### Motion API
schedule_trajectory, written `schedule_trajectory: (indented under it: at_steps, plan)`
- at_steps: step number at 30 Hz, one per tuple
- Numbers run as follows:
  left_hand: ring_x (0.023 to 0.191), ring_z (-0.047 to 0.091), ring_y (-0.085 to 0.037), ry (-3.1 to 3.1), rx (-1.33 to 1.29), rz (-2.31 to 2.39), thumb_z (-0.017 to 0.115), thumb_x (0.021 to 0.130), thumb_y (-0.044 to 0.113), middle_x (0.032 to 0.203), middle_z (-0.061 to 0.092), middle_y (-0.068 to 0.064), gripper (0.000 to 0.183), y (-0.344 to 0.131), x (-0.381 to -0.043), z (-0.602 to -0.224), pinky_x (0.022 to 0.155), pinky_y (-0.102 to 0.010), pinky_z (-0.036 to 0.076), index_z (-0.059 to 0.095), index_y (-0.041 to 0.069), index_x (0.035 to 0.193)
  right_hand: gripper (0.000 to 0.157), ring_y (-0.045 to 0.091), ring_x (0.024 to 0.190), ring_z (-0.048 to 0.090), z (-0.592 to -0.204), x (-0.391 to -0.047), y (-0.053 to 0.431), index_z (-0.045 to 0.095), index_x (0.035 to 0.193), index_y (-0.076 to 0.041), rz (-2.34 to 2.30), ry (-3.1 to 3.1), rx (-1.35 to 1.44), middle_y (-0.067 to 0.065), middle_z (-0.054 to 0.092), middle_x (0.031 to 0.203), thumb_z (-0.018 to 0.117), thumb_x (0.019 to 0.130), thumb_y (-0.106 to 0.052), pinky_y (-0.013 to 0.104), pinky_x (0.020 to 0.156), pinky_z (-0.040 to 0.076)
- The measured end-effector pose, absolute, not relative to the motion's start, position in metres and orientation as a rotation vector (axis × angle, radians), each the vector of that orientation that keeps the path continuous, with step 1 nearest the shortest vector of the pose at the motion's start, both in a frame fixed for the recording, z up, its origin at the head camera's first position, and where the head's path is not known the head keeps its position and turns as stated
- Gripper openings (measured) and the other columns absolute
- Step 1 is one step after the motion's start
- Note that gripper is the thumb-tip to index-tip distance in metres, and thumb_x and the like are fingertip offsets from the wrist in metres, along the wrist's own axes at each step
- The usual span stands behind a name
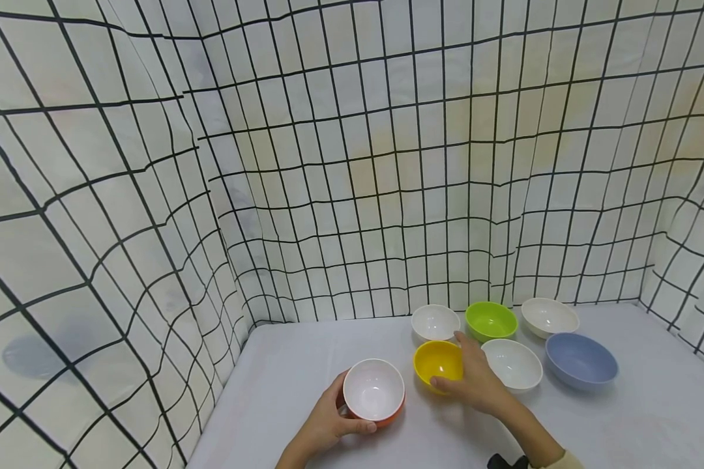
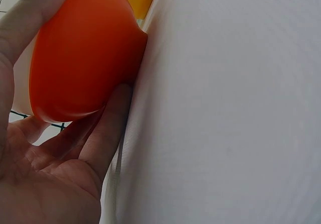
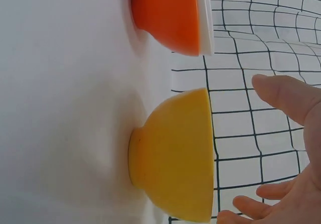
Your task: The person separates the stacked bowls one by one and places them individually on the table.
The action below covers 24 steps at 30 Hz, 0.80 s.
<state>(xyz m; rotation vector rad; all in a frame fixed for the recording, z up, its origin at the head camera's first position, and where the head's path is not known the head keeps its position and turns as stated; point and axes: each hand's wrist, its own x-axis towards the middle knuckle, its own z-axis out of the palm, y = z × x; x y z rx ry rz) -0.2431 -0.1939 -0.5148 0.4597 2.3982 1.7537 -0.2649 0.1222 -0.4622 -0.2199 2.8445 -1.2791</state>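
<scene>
My left hand (image 1: 327, 417) grips an orange bowl (image 2: 85, 53) from its left side, thumb and fingers curved round the wall. Inside that bowl sits a white bowl (image 1: 374, 389), its rim standing above the orange edge. To the right is a yellow bowl (image 1: 431, 361), upright on the table. Over its right side hovers my right hand (image 1: 475, 381), with thumb and fingers spread apart. In the right wrist view a gap shows between the thumb and the yellow bowl (image 3: 175, 156); the fingertips come near its rim.
Behind and right of the yellow bowl stand a white bowl (image 1: 436, 321), a green bowl (image 1: 491, 319), another white bowl (image 1: 550, 316), a nearer white bowl (image 1: 513, 365) and a wide blue bowl (image 1: 581, 360). White cloth covers the table (image 1: 293, 358). Walls with a black grid (image 1: 352, 195) rise behind and at both sides.
</scene>
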Motion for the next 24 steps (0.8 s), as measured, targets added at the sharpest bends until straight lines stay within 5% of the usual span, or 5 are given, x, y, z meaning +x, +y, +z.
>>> schedule_trajectory:
  at_steps: [6, 13, 24]
  plan:
    - [0.138, 0.053, -0.028, 2.403, 0.448, 1.749, 0.096, 0.069, 0.023, 0.150, 0.054, -0.005, 0.103, -0.195, -0.242, -0.515, 0.108, -0.020, 0.043, 0.040, 0.019, 0.155, 0.099, 0.040, 0.139, 0.043, -0.459, -0.260, 0.116, 0.030, 0.157, -0.006, -1.418, 2.804, -0.333, 0.022, 0.033, 0.159, 0.085, 0.081, -0.036, 0.066, 0.118, 0.036]
    - [0.137, 0.053, -0.028, 2.418, 0.445, 1.740, 0.096, 0.069, 0.025, 0.150, 0.054, -0.005, 0.103, -0.195, -0.243, -0.515, 0.111, -0.028, 0.043, 0.039, 0.019, 0.155, 0.089, 0.033, 0.137, 0.050, -0.459, -0.253, 0.101, 0.038, 0.153, -0.022, -1.409, 2.694, -0.500, 0.008, 0.047, 0.154, 0.085, 0.081, -0.043, 0.061, 0.114, 0.044]
    - [0.133, 0.056, -0.026, 2.401, 0.468, 1.759, 0.095, 0.071, 0.024, 0.148, 0.055, -0.006, 0.101, -0.195, -0.243, -0.515, 0.104, -0.022, 0.047, 0.039, 0.019, 0.155, 0.082, 0.033, 0.134, 0.053, -0.472, -0.252, 0.083, 0.041, 0.150, -0.013, -1.371, 2.544, -0.882, 0.013, 0.052, 0.148, 0.084, 0.084, -0.038, 0.053, 0.111, 0.048]
